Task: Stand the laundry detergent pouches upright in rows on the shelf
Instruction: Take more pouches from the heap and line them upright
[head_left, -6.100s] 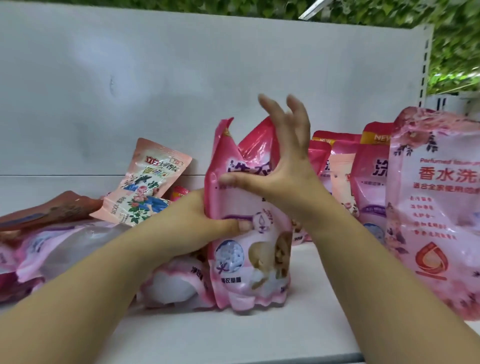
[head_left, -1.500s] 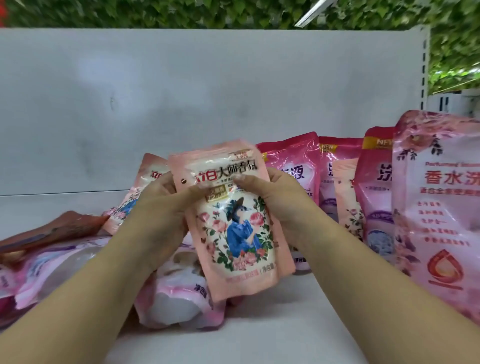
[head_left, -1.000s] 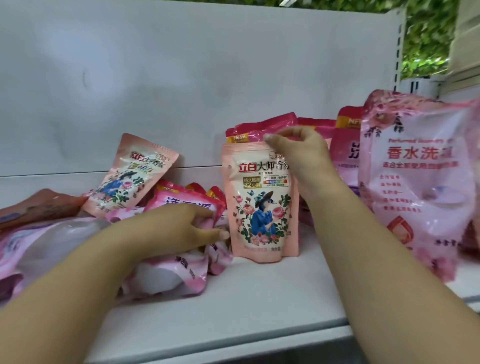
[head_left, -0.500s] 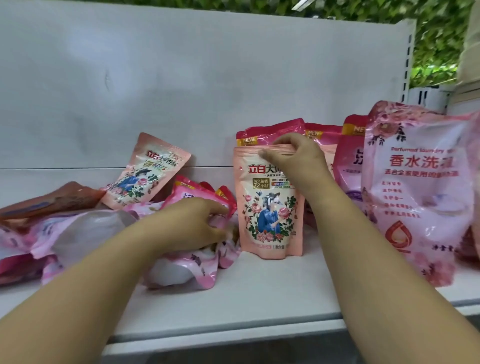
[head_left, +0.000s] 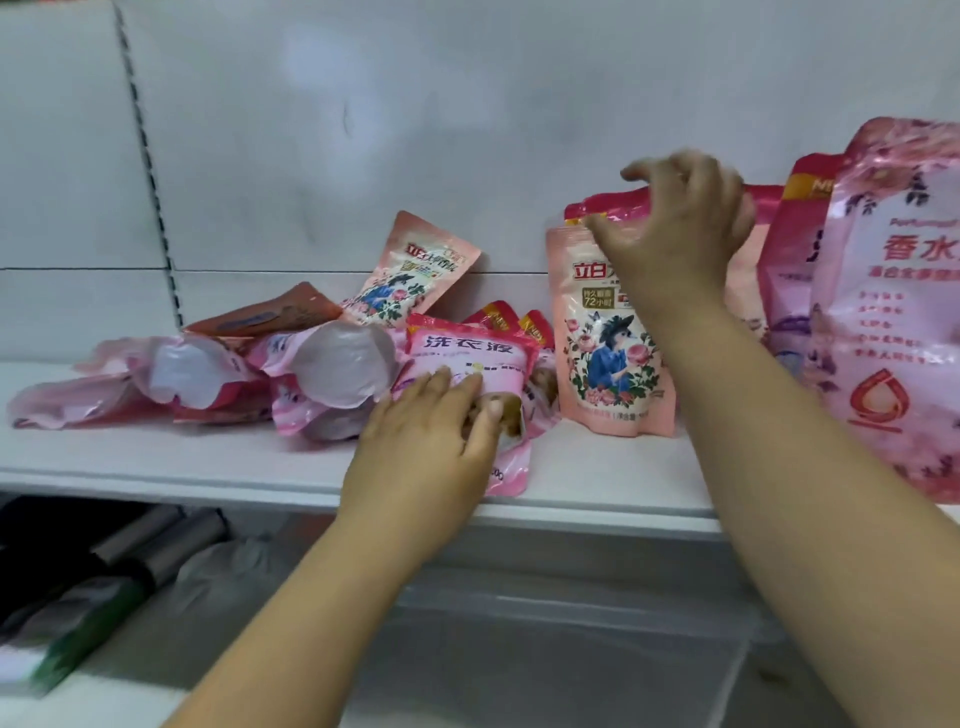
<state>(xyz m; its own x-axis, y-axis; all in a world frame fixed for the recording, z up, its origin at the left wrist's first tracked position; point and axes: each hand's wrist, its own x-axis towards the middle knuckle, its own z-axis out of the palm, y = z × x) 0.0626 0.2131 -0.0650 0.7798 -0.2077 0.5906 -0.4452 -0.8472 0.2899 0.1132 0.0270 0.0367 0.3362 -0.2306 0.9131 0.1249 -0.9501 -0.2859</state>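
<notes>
A small salmon pouch with a floral picture (head_left: 608, 364) stands upright on the white shelf (head_left: 208, 467). My right hand (head_left: 680, 228) hovers at its top edge, fingers spread, the thumb close to the pouch's top. My left hand (head_left: 431, 436) grips a pink pouch with white lettering (head_left: 472, 356), which lies tilted at the right end of a heap. More pink pouches (head_left: 332, 374) lie flat in that heap to the left. Red-topped pouches (head_left: 608, 205) stand behind the salmon one.
A second floral pouch (head_left: 410, 275) leans on the back wall, with an orange-brown pouch (head_left: 265, 317) lying beside it. A large pale pink pouch (head_left: 893, 312) and a darker pink one (head_left: 795, 260) stand at the right. Dark cylindrical items (head_left: 130, 561) sit on the level below.
My right hand has opened and lifted off the top of the standing floral pouch. My left hand has pulled the pink lettered pouch nearer the shelf's front edge. The view has shifted left and down.
</notes>
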